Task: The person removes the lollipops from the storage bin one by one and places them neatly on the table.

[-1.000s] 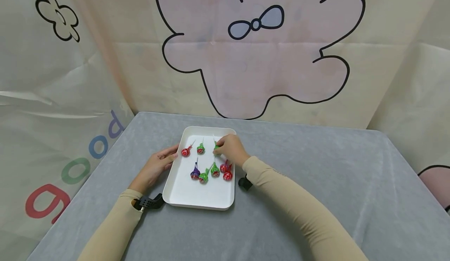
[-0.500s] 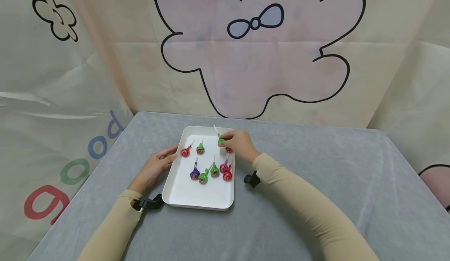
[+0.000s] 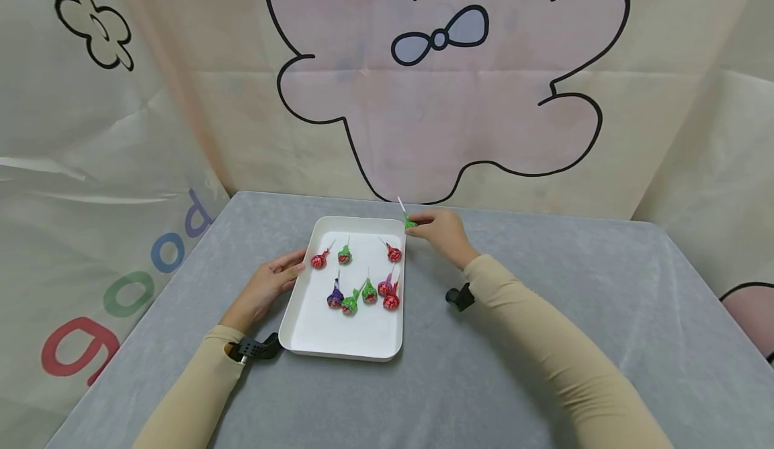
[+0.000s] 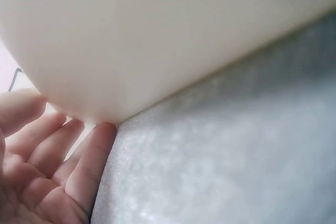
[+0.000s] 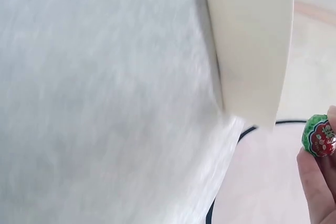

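Green-wrapped lollipop (image 3: 410,222) is being pinched by the right hand (image 3: 443,232), fingers curled round it, just past the far right corner of the white tray (image 3: 338,341). Seven more lollipops are lying inside. The left hand (image 3: 272,286) is resting relaxed fingers against the tray's left edge on the grey surface (image 3: 544,328).

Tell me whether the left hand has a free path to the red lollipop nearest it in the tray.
Probably yes. The left hand rests open against the tray's left rim, and the red lollipop lies just inside that rim with nothing over it. The right hand holds a green lollipop beyond the far corner, well clear.
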Demonstrator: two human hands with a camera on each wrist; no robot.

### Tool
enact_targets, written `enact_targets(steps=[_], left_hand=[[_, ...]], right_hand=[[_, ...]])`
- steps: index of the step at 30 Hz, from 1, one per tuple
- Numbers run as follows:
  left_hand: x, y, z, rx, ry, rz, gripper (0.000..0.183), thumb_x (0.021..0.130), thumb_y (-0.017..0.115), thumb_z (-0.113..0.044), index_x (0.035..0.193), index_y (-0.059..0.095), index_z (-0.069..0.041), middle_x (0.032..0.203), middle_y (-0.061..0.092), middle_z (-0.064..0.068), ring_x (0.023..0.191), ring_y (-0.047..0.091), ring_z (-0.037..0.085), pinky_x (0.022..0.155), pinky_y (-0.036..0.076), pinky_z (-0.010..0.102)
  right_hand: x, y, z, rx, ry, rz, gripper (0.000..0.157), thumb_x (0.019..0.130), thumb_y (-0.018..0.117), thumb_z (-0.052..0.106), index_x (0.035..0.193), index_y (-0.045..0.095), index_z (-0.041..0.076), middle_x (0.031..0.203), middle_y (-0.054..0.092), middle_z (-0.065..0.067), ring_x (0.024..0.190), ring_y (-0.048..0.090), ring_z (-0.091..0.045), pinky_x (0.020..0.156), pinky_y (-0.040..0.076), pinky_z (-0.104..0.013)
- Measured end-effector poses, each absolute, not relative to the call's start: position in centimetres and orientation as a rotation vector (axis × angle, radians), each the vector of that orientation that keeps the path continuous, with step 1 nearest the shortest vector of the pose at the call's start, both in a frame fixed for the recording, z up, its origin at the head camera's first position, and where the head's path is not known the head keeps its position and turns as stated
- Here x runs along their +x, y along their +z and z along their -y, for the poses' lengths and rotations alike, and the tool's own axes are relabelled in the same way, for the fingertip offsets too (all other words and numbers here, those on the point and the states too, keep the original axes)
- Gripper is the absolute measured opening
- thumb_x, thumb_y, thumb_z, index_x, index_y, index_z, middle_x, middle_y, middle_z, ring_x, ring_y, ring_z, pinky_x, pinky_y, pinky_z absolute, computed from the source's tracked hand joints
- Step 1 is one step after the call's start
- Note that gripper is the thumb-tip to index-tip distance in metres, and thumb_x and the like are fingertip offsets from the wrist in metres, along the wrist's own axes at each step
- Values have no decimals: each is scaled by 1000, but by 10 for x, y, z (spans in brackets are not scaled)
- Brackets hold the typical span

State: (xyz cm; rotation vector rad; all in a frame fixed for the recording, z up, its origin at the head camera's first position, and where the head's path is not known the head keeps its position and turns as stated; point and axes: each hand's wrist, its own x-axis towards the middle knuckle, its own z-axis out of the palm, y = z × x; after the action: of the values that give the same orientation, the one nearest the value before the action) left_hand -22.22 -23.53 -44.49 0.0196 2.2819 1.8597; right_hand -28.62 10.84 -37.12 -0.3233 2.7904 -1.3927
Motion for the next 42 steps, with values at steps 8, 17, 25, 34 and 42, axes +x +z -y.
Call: enact_targets(steps=[8,17,25,34,42], left_hand=[[-225,-445,235,-7,1871,-2271,62,100,60,-32,151,40,-4,154,44,18,128,55,17,92,53,17],[-224,-443,236,-7,1873,-2268,61,100,60,-31,152,41,-6,154,44,16,129,54,18,91,53,17],[-225,-443,238,9,1883,-2274,60,100,60,-30,151,41,-5,154,44,17,124,57,12,91,53,16],[-223,-445,239,29,1892,-2256,60,101,59,-29,152,39,-5,154,43,17,127,56,15,91,53,17],[-221,-444,236,28,1901,-2248,58,101,60,-27,151,41,-4,154,44,17,123,57,11,91,53,18]], right_hand=[[-302,-375,-133,-342,-1386,-2813,33,86,78,16,116,74,4,115,74,-17,105,68,-30,88,56,-41],[-319,-380,-149,-276,-1306,-2791,34,88,75,11,120,72,3,121,71,-18,112,64,-31,91,54,-41],[-334,-385,-152,-260,-1242,-2785,33,87,74,8,119,72,1,121,71,-19,112,64,-32,91,55,-42],[-347,-390,-158,-363,-1119,-2774,33,85,74,4,117,72,-3,121,70,-21,109,64,-32,91,54,-41],[-352,-395,-158,-375,-1033,-2771,32,85,72,4,117,72,-1,120,71,-19,110,63,-30,94,52,-43]])
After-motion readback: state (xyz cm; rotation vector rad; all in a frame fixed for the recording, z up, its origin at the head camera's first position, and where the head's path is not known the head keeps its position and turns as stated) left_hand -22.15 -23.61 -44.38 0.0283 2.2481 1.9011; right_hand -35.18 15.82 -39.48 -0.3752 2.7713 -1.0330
